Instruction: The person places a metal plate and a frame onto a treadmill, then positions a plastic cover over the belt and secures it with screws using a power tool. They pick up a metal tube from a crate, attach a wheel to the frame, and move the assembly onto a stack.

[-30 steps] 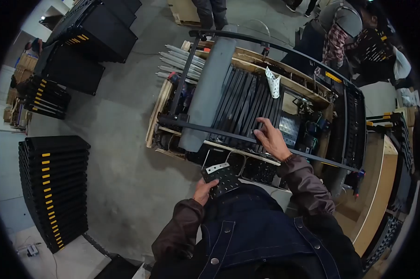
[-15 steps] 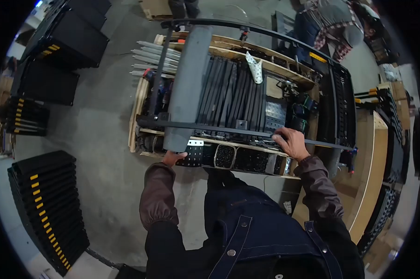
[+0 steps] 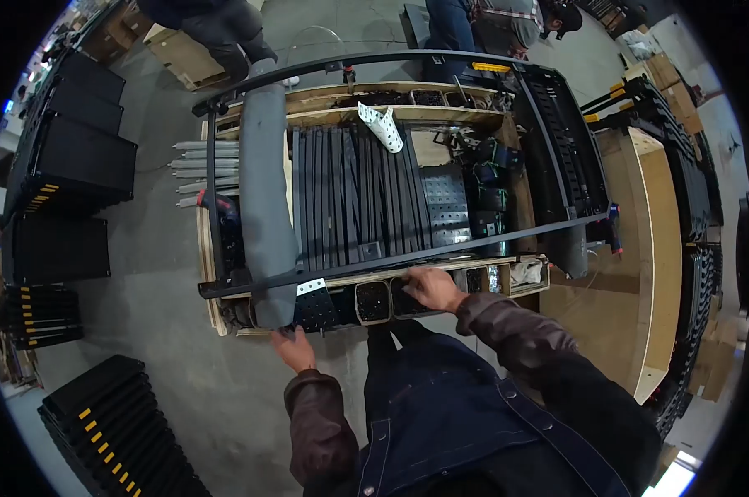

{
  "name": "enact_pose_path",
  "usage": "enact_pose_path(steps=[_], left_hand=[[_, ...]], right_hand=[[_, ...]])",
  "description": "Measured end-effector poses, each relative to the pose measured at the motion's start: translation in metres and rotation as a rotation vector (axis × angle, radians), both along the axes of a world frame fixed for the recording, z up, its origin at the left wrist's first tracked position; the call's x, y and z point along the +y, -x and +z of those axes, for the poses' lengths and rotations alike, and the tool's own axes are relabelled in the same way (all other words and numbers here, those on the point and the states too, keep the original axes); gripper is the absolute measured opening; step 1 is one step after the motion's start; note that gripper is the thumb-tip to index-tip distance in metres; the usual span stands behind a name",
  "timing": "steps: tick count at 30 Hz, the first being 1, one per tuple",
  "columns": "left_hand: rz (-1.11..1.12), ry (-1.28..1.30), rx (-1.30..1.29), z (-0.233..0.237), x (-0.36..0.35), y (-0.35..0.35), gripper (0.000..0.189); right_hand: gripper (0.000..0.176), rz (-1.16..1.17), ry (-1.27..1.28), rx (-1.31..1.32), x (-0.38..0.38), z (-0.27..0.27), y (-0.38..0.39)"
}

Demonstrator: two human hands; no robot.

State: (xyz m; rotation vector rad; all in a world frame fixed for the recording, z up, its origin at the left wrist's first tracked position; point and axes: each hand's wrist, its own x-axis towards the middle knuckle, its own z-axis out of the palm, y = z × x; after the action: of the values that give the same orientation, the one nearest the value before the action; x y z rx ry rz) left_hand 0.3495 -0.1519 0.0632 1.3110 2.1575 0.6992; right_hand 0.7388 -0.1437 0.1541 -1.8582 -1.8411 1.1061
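My left hand (image 3: 296, 349) is at the near end of a grey padded roll (image 3: 267, 199), its fingers apart below the roll's tip. My right hand (image 3: 434, 289) has its fingers bent down over a bin of small dark parts (image 3: 405, 300) in the near row; its fingertips and anything in them are hidden. A black metal frame (image 3: 474, 243) lies across the wooden crate. Inside are dark metal bars (image 3: 354, 195), a white perforated piece (image 3: 382, 128) and a perforated plate (image 3: 447, 201). A black perforated plate (image 3: 315, 310) stands beside the roll.
Black panels (image 3: 80, 157) stand at the left, with a stack of black parts (image 3: 113, 422) below. A tall wooden box (image 3: 640, 215) is at the right. One person (image 3: 217, 29) stands beyond the crate; another person (image 3: 495, 29) bends at the back.
The view has shifted right. My left hand has come away from beside the black perforated plate to below the roll's end. My right hand has moved left from the frame bar to the bins.
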Motion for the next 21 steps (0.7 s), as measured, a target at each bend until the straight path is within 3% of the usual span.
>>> enact_pose_path(steps=[2,3,8,11,14,15,16,17,18,19,21], left_hand=[[0.038,0.165,-0.469,0.011,-0.020,-0.010,0.040],[0.039,0.265,-0.648,0.017,-0.033,-0.016,0.038],[0.114,0.462,-1.039,0.097,-0.052,-0.085,0.040],[0.107,0.386,-1.301,0.137,-0.027,-0.120,0.045],[0.127,0.283,-1.463,0.161,0.013,-0.153,0.046],[0.141,0.256,-1.461,0.169,0.027,-0.163,0.046],[0.131,0.219,-1.479,0.170,0.039,-0.168,0.046],[0.115,0.190,-1.504,0.168,0.049,-0.174,0.047],[0.136,0.147,-1.592,0.152,0.053,-0.172,0.049],[0.197,0.178,-1.594,0.158,0.064,-0.176,0.049],[0.261,0.192,-1.622,0.157,0.077,-0.185,0.048]], right_hand=[[0.033,-0.209,-0.012,-0.144,0.014,-0.096,-0.013],[0.035,-0.276,0.042,-0.199,0.027,-0.106,-0.014],[0.070,-0.405,0.312,-0.369,0.067,-0.190,-0.005],[0.077,-0.478,0.341,-0.189,0.065,-0.157,-0.017],[0.073,-0.333,0.351,-0.050,0.060,-0.191,-0.049],[0.080,-0.319,0.240,0.050,0.056,-0.214,-0.059],[0.096,-0.341,0.292,0.129,0.057,-0.160,-0.062],[0.105,-0.271,0.366,0.040,0.066,-0.148,-0.067],[0.103,-0.396,0.344,0.365,0.048,-0.209,-0.077],[0.093,-0.358,0.279,0.306,0.044,-0.184,-0.077],[0.071,-0.243,0.860,0.678,0.058,-0.054,-0.079]])
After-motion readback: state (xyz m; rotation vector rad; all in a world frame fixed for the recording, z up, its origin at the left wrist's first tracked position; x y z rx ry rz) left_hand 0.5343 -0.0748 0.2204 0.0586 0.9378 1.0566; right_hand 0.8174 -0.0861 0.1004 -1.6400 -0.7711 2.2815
